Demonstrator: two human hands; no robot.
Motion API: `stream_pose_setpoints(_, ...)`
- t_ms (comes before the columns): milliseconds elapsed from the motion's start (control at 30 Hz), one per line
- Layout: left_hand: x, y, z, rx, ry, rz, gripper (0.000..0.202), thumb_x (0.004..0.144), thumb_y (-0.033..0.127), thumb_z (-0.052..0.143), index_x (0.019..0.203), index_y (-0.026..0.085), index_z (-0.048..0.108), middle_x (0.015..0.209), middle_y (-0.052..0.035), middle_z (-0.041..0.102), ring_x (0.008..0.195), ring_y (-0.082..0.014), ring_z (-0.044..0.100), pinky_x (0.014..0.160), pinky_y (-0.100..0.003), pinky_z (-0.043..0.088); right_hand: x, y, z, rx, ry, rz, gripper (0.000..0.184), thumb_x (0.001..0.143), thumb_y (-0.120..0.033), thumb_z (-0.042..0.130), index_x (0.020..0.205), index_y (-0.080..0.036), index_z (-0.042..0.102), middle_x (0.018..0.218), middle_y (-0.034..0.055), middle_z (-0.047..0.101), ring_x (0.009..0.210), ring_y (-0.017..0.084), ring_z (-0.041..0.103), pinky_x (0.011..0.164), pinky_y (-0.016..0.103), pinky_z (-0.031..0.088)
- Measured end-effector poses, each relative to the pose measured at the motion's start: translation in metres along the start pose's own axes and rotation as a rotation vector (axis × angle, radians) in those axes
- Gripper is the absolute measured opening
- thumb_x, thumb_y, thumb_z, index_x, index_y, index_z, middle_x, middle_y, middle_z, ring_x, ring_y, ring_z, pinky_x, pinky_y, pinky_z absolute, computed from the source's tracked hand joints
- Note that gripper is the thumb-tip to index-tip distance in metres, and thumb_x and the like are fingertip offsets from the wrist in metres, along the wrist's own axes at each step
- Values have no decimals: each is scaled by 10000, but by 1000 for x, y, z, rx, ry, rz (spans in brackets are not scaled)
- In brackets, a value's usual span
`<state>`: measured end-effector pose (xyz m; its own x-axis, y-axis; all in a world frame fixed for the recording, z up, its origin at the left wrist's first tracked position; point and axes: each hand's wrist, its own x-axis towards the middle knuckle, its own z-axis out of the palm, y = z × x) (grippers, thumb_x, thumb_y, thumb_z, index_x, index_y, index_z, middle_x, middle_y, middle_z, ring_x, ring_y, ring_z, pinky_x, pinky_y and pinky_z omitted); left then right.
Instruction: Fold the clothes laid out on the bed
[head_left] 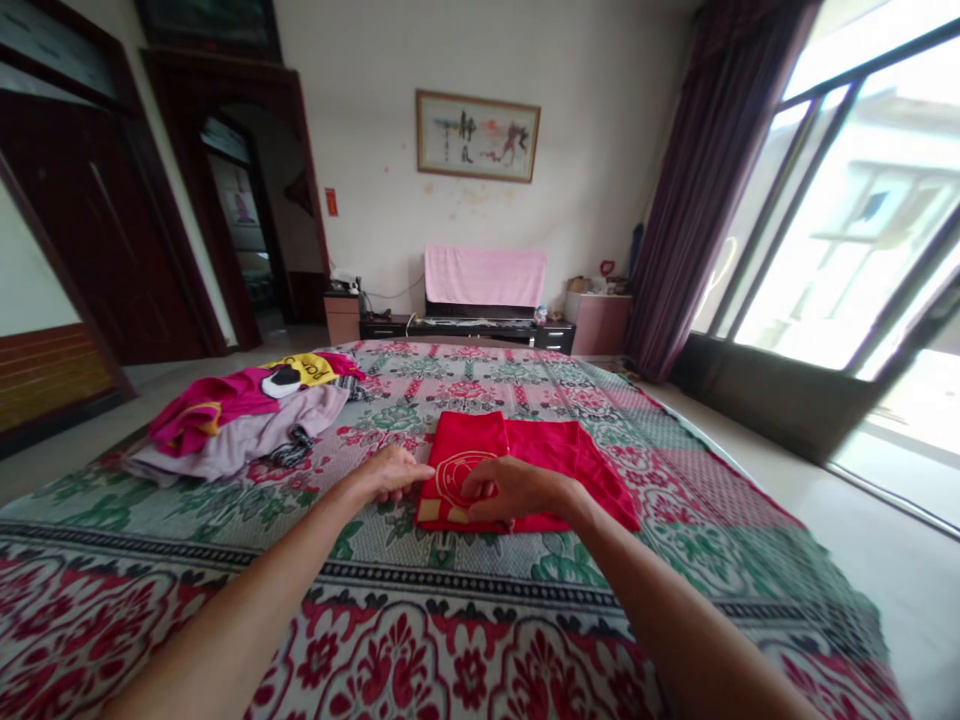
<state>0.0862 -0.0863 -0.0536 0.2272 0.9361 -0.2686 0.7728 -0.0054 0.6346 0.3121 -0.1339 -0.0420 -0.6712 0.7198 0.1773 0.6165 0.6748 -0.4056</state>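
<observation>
A bright red garment (469,440) lies partly folded in front of me, its left part doubled over and carrying a gold circular print. A gold patch (440,511) shows near its front edge. My left hand (390,472) is at the garment's left edge, the index finger reaching onto the cloth and the other fingers curled in. Over the printed part rests my right hand (517,488), its fingers bent and spread a little, with the tips on the fabric. The single layer of red cloth (589,465) extends to the right, under and beyond my right wrist.
A patterned red, green and white cover (465,640) spreads beneath everything. To the left lies a loose pile of clothes (255,405), pink, yellow and pale lilac. At the far wall stands a low black cabinet (555,336) with a pink cloth (486,275) above it.
</observation>
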Motion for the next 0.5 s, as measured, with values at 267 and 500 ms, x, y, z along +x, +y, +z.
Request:
stream_pose_setpoints(267,68,6,-5,-33,224,-18,282,743,423,579,693,152,641,454,20,539,405,-93,468,419,-198,316,8,-18,16,-74,-89,25,185,673,-318,723,751,-171,645,639,-44,554,533,70,414,486,204,270)
stream_pose_setpoints(500,105,24,-1,146,253,-24,375,696,426,601,424,183,516,343,-3,453,419,-133,497,467,-234,372,8,-18,19,-188,-59,86,114,683,-286,680,708,-182,640,616,-25,545,519,88,374,469,235,218)
